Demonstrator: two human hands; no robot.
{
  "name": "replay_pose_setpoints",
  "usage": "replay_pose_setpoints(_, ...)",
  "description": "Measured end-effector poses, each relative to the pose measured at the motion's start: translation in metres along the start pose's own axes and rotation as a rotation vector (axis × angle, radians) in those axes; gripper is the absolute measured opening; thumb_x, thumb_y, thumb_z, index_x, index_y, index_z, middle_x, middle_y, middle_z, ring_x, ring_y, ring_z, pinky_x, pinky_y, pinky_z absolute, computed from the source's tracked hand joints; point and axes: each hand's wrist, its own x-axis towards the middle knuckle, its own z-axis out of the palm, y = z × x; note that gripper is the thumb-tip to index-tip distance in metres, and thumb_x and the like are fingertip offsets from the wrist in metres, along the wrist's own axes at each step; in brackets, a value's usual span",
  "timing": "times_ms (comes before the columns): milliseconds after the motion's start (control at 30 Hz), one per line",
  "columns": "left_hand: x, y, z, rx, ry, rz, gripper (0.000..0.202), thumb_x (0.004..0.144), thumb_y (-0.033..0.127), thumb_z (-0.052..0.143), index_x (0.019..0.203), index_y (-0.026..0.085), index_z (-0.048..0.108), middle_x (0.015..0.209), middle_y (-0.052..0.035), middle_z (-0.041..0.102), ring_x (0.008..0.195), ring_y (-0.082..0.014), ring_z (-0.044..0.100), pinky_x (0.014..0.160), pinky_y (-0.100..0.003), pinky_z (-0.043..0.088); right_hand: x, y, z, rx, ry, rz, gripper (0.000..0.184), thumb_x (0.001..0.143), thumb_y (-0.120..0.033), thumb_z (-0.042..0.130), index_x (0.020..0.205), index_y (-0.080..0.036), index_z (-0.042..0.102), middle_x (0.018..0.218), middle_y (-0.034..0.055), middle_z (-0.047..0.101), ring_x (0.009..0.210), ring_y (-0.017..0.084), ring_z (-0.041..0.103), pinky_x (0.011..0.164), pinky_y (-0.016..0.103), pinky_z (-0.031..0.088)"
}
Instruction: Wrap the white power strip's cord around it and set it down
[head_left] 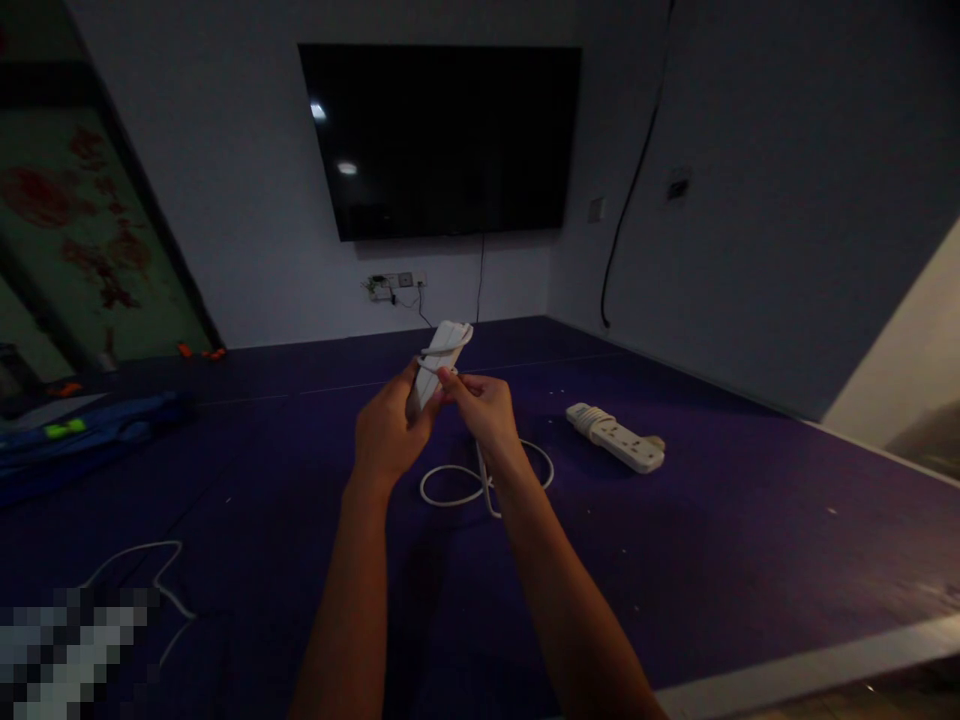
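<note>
Gripping the white strip [441, 358] tilted above the purple surface [300, 610], the left hand [390, 422] had fingers closed round its lower end; the right hand [482, 408] seemed to pinch the white cord [486, 483] against it, exact fingertip contact unclear. Turns looked loose: a slack pinch could have let them slip off the top end. Free cord lay looped below, could have twisted. Wrapped second strip [619, 440] sat apart, right.

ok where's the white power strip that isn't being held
In the head view, the white plastic power strip lies on the purple surface, right of the right hand and the looped white cord.
</note>
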Motion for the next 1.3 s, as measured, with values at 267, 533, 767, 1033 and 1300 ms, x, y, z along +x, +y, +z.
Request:
replay_pose_setpoints(267, 0.006, -0.014, -0.003, -0.796, -0.269, -0.412, 0.073, 0.071, 0.076, 0.042, 0.093, 0.013, 0.070, 0.082, -0.0109, 0.071, 0.078, -0.0230, 0.065, 0.062, -0.029, 0.048, 0.002, -0.009, -0.013, 0.251, -0.298, 0.126, 0.051, 0.059, -0.065, 0.066, 0.055, -0.015, 0.057, 0.045, -0.0056, 0.041, 0.039, 0.004, 0.025, 0.039, 0.022, 0.017)
replay_pose_setpoints(533, 0.003, -0.005, 0.001, -1.144, -0.311, -0.627, 0.066, 0.068, 0.072, 0.051, 0.084, 0.011, 0.069, 0.059, -0.0057, 0.063, 0.046, -0.0126, 0.054, 0.042, -0.023, 0.038, -0.002, -0.014, -0.013, 0.293, -0.427, 0.097, 0.042, 0.061, -0.054, 0.071, 0.068, -0.013, 0.063, 0.060, -0.0025, 0.053, 0.044, 0.003, 0.029, 0.040, 0.021, 0.019)
replay_pose_setpoints(767, 0.005, -0.010, -0.005, -1.154, -0.120, -0.652, 0.055, 0.064, 0.065, 0.061, 0.083, 0.013, 0.069, 0.052, -0.0022, 0.060, 0.049, -0.0130, 0.055, 0.043, -0.022, 0.037, -0.003, -0.012, -0.017, 0.163, -0.442, 0.234, 0.038, 0.066, -0.050, 0.070, 0.067, -0.013, 0.063, 0.055, -0.0018, 0.053, 0.040, 0.004, 0.035, 0.037, 0.020, 0.022)
replay_pose_setpoints(1033, 0.003, -0.036, -0.026, -1.197, -0.202, -0.745, 0.059, 0.067, 0.068, 0.054, 0.076, 0.012, 0.068, 0.050, -0.0031, 0.058, 0.041, -0.0105, 0.051, 0.040, -0.022, 0.039, -0.006, -0.019, -0.016, 0.242, -0.417, 0.294, 0.022, 0.075, -0.032, 0.065, 0.083, -0.012, 0.067, 0.049, -0.0074, 0.043, 0.037, 0.002, 0.026, 0.037, 0.019, 0.015)
replay_pose_setpoints(1300, 0.004, -0.037, -0.009, -1.080, -0.113, -0.724, 0.059, 0.066, 0.070, 0.054, 0.075, 0.014, 0.069, 0.053, -0.0042, 0.060, 0.046, -0.0133, 0.053, 0.046, -0.026, 0.042, -0.017, -0.029, -0.007, 0.157, -0.364, 0.144, 0.026, 0.073, -0.039, 0.065, 0.066, -0.014, 0.064, 0.049, -0.0053, 0.046, 0.042, 0.004, 0.031, 0.041, 0.020, 0.020)
